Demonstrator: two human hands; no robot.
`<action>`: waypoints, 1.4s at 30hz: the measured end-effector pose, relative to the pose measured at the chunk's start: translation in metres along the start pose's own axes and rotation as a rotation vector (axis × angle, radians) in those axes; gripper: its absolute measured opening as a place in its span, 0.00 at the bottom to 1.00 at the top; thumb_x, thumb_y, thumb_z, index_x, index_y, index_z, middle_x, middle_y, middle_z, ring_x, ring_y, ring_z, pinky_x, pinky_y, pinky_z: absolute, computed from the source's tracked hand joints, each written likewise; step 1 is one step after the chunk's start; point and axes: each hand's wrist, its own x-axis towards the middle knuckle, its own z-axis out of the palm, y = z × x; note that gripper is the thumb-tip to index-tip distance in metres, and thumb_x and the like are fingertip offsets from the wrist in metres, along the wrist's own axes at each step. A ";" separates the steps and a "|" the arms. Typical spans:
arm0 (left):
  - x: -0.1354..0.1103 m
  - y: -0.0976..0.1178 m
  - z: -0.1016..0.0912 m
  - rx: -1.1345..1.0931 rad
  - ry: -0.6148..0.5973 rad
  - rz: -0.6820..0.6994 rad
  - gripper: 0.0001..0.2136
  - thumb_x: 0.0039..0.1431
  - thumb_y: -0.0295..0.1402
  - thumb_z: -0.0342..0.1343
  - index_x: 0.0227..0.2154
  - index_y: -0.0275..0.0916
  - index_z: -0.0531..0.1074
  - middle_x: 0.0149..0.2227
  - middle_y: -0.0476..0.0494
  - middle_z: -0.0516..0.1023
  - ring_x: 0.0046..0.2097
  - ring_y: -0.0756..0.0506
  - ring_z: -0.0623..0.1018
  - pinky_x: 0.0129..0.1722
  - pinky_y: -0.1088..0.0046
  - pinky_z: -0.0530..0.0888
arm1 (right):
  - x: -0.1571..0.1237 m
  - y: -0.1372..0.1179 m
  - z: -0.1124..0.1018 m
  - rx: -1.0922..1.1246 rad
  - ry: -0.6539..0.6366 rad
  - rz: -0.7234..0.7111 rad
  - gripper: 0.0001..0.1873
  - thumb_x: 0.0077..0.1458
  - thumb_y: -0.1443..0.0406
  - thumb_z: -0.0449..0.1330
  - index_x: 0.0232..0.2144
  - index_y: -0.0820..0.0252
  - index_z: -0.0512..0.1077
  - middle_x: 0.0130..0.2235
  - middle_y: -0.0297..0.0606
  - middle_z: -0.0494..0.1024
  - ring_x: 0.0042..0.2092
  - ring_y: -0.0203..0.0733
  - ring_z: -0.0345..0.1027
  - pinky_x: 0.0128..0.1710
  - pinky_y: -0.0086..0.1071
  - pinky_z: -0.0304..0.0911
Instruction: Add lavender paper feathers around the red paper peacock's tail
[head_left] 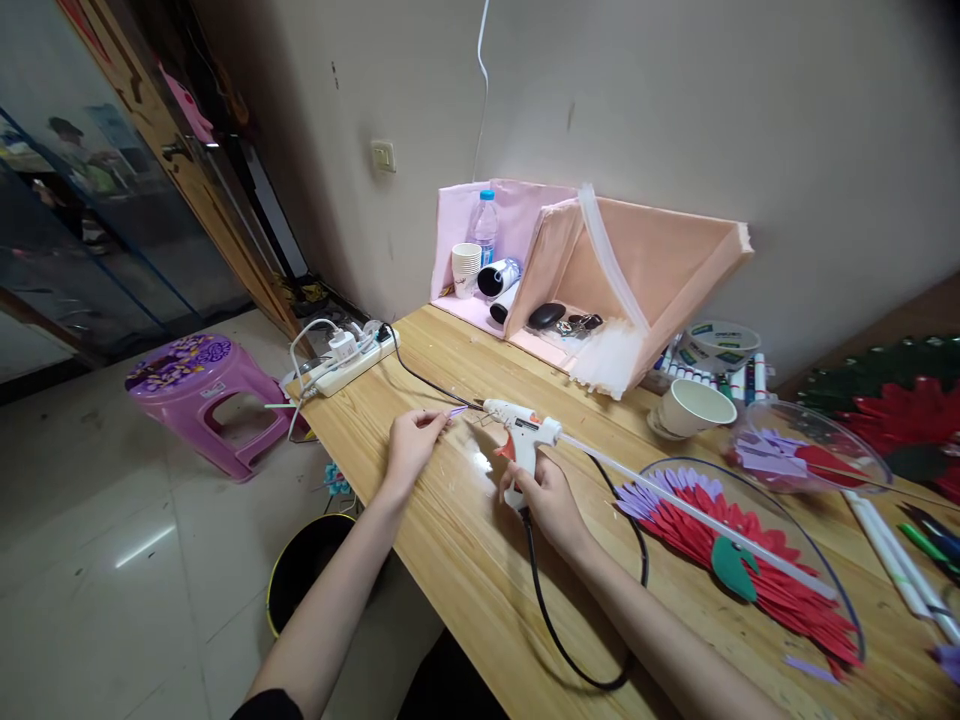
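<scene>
My right hand [545, 498] is wrapped round the handle of a white glue gun [519, 427] with an orange trigger, its nozzle pointing left over the wooden table [457, 560]. A long clear glue stick [675, 500] trails out of its back to the right. My left hand [412, 446] pinches a small purple paper petal [458, 411] just in front of the nozzle. The gun's black cord [559, 640] loops toward me across the table.
A hoop with red and purple paper petals [739, 555] lies right of the gun, with a paper cup [694, 408] and a clear dish of petals [802, 450] behind. A power strip [345, 365] sits at the table's left end; a purple stool [202, 385] and a bin [304, 565] stand on the floor.
</scene>
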 end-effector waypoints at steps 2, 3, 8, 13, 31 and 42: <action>0.000 0.001 0.000 0.006 -0.001 0.000 0.12 0.44 0.37 0.58 0.26 0.31 0.76 0.26 0.41 0.78 0.25 0.51 0.71 0.27 0.77 0.65 | -0.001 0.003 0.000 -0.036 -0.012 0.001 0.16 0.53 0.57 0.49 0.24 0.62 0.67 0.22 0.35 0.70 0.24 0.37 0.63 0.27 0.30 0.58; 0.000 0.001 0.000 0.009 -0.002 -0.001 0.11 0.44 0.36 0.58 0.26 0.31 0.76 0.26 0.41 0.78 0.25 0.51 0.71 0.27 0.77 0.65 | -0.001 0.005 0.000 -0.050 -0.022 -0.003 0.16 0.53 0.57 0.49 0.23 0.62 0.67 0.22 0.35 0.70 0.25 0.37 0.63 0.27 0.30 0.58; -0.001 0.002 0.000 0.019 -0.012 -0.006 0.11 0.44 0.37 0.58 0.24 0.32 0.76 0.24 0.42 0.77 0.24 0.51 0.70 0.25 0.77 0.64 | -0.001 0.008 -0.001 -0.097 -0.057 -0.063 0.16 0.53 0.58 0.48 0.22 0.61 0.65 0.24 0.36 0.70 0.28 0.38 0.63 0.31 0.30 0.58; -0.001 0.003 0.000 0.025 -0.024 -0.004 0.11 0.44 0.37 0.58 0.23 0.32 0.76 0.23 0.43 0.76 0.24 0.52 0.69 0.26 0.77 0.64 | 0.000 0.008 -0.001 -0.134 -0.053 -0.081 0.19 0.54 0.56 0.46 0.20 0.61 0.65 0.24 0.37 0.70 0.28 0.38 0.62 0.32 0.30 0.57; 0.000 0.001 -0.001 0.042 -0.032 -0.007 0.13 0.44 0.38 0.58 0.24 0.31 0.77 0.24 0.41 0.77 0.24 0.51 0.69 0.25 0.77 0.63 | 0.000 0.012 -0.002 -0.191 -0.041 -0.056 0.20 0.53 0.56 0.46 0.17 0.61 0.64 0.22 0.35 0.68 0.26 0.37 0.62 0.29 0.29 0.56; 0.000 -0.002 -0.001 0.018 -0.043 0.016 0.13 0.43 0.40 0.59 0.24 0.32 0.77 0.25 0.42 0.77 0.24 0.51 0.70 0.26 0.77 0.64 | 0.002 0.015 -0.001 -0.124 -0.020 -0.042 0.19 0.54 0.56 0.47 0.20 0.61 0.65 0.23 0.36 0.70 0.27 0.38 0.63 0.30 0.30 0.58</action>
